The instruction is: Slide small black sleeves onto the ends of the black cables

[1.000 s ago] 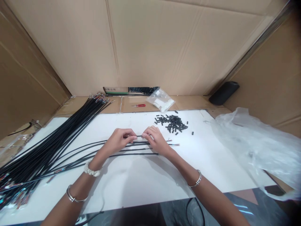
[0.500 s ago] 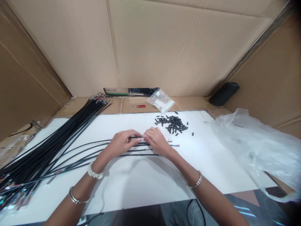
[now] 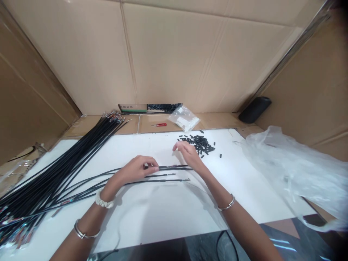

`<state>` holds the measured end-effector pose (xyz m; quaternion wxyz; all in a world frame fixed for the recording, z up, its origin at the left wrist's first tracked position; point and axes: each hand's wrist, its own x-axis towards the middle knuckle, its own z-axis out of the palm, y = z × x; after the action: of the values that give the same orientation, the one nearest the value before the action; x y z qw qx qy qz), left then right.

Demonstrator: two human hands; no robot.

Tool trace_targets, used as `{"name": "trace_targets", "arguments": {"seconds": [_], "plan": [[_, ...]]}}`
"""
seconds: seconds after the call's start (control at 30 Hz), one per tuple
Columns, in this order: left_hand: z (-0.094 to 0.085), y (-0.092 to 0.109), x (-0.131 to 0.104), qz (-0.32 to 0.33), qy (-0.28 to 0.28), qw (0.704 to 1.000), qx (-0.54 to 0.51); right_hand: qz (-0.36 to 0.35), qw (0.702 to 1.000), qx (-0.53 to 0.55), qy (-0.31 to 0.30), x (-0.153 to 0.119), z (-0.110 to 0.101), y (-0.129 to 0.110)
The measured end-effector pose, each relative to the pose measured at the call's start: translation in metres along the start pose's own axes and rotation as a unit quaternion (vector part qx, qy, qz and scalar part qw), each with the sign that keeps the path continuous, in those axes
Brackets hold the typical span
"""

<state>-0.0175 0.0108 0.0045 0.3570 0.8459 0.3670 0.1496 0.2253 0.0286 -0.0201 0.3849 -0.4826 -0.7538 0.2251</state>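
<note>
Left hand (image 3: 140, 167) pinches a cable (image 3: 166, 168); right hand (image 3: 188, 153), grip unclear, hovers near loose black tubes (image 3: 203, 144). Few cables lie apart; the bundle (image 3: 62, 166) holds most.

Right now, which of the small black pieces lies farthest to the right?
The lone piece off the near right side of the pile; every other small black piece lies farther left.

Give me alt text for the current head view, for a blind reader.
A person's left hand holds a black cable over a white table; the right hand hovers near small black pieces. A cable bundle lies at left.
</note>
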Motion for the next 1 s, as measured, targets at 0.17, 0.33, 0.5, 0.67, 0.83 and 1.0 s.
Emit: {"name": "trace_targets", "arguments": {"seconds": [0.17, 0.33, 0.5, 0.67, 0.83, 1.0], "plan": [[0.005, -0.002, 0.004, 0.055, 0.018, 0.996, 0.069, 0.054, 0.977, -0.180, 0.099, 0.007, -0.001, 0.047], [-0.026, -0.044, -0.002, -0.080, 0.306, 0.923, 0.220, 0.061, 0.948, -0.305, 0.070, 0.010, 0.009, 0.060], [-0.051, -0.088, -0.021, -0.307, 0.373, 0.806, 0.342, 0.065, 0.932, -0.355, 0.030, 0.013, 0.014, 0.058], [-0.051, -0.107, -0.030, -0.395, 0.326, 0.782, 0.355, 0.068, 0.928, -0.367, 0.010, 0.013, 0.015, 0.057], [-0.051, -0.118, -0.031, -0.398, 0.332, 0.778, 0.356, 0.043, 0.931, -0.361, 0.011, 0.013, 0.018, 0.054], [-0.053, -0.121, -0.036, -0.371, 0.358, 0.788, 0.337, 0.024, 0.943, -0.331, 0.021, 0.012, 0.019, 0.051]]}}
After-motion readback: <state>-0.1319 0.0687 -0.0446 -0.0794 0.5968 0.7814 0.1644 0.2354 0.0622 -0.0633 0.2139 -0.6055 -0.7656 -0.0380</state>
